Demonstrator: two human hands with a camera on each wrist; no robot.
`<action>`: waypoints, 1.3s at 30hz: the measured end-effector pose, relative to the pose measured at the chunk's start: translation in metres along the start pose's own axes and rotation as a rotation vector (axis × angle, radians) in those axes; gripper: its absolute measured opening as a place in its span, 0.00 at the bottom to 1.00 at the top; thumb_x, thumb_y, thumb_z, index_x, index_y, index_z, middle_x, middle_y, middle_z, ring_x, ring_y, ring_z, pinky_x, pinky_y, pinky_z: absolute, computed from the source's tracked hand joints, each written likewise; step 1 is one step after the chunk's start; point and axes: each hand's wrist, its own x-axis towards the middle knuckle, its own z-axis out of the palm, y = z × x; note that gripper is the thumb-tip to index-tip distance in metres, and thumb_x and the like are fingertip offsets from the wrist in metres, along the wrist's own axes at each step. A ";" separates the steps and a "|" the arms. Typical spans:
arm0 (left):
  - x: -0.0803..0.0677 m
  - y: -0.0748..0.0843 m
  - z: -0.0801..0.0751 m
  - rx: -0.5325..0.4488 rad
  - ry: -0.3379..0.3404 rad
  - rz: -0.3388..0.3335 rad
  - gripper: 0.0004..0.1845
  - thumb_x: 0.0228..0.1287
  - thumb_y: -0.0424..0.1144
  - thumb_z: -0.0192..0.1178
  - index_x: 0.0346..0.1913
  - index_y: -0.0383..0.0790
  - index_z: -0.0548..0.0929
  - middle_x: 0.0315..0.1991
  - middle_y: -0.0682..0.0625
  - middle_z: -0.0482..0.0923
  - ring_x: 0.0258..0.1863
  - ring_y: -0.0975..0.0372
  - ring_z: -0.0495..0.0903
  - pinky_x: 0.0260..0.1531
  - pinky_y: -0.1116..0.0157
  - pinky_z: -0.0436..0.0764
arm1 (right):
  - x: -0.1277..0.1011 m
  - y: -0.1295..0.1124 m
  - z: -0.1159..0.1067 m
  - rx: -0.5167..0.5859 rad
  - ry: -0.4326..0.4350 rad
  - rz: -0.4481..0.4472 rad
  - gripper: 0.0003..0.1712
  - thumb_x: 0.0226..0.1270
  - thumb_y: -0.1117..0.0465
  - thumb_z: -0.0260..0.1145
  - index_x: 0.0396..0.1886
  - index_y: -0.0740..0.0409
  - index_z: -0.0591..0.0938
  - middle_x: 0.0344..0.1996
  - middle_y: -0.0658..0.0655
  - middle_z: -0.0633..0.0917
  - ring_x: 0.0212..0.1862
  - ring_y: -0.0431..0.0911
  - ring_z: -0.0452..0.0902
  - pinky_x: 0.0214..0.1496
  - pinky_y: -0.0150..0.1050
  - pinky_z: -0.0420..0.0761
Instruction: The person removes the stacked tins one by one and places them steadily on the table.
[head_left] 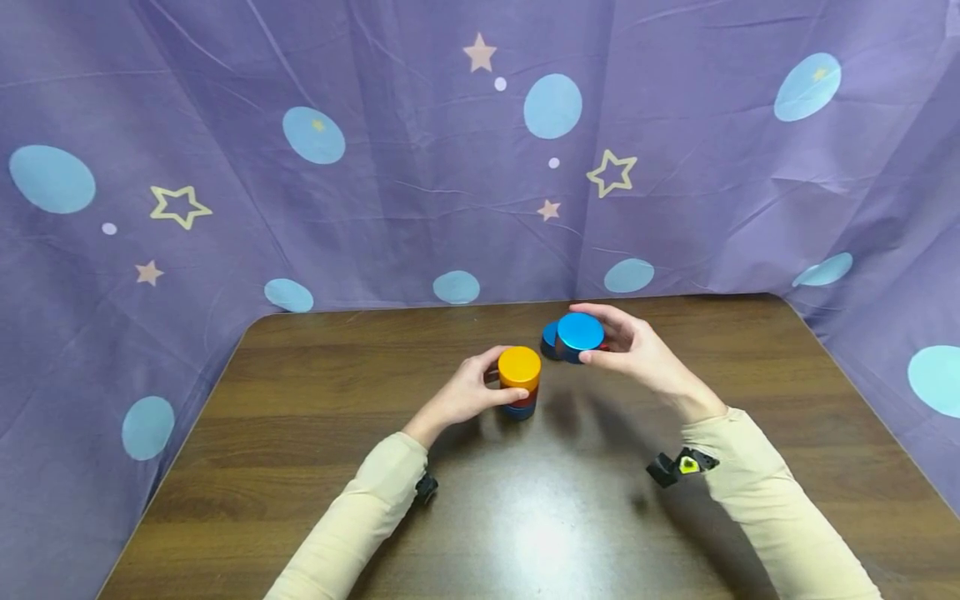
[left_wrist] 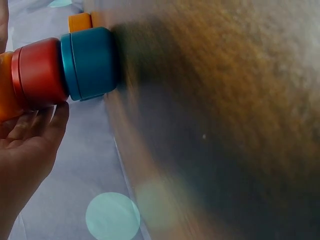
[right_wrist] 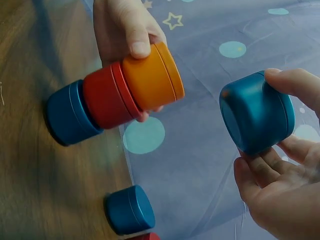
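1. Nearest us, our left hand steadies a stack of three round metal tins, orange on red on blue, on the wooden table; fingers curl round it.
2. Our right hand grips a blue round tin lifted beside the stack; not yet placed.
3. Another blue tin waits on the table; we judge stacking partway done.

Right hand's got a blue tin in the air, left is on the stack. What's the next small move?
Probably carry the blue tin left and lower it onto the orange tin. The right hand holds it clear of the table, while the left hand steadies the stack, whose top is bare.
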 end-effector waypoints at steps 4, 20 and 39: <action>-0.004 0.017 -0.002 0.007 -0.007 -0.011 0.30 0.59 0.28 0.67 0.63 0.24 0.69 0.55 0.33 0.75 0.55 0.46 0.75 0.57 0.52 0.74 | -0.002 0.000 -0.005 0.028 0.015 0.014 0.35 0.59 0.75 0.67 0.66 0.70 0.67 0.58 0.57 0.77 0.53 0.45 0.76 0.52 0.34 0.78; -0.009 0.032 -0.003 -0.083 -0.008 -0.021 0.30 0.58 0.25 0.66 0.62 0.21 0.68 0.55 0.31 0.74 0.55 0.44 0.76 0.55 0.52 0.75 | -0.013 -0.006 -0.027 -0.017 0.058 0.049 0.33 0.60 0.74 0.67 0.66 0.60 0.71 0.60 0.57 0.75 0.57 0.43 0.74 0.53 0.31 0.75; -0.010 0.035 -0.004 -0.053 -0.012 -0.021 0.29 0.58 0.26 0.67 0.62 0.22 0.69 0.55 0.32 0.74 0.56 0.44 0.75 0.54 0.53 0.76 | -0.027 -0.011 -0.055 -0.019 0.108 0.067 0.32 0.61 0.76 0.66 0.65 0.58 0.73 0.54 0.53 0.79 0.55 0.40 0.76 0.52 0.29 0.76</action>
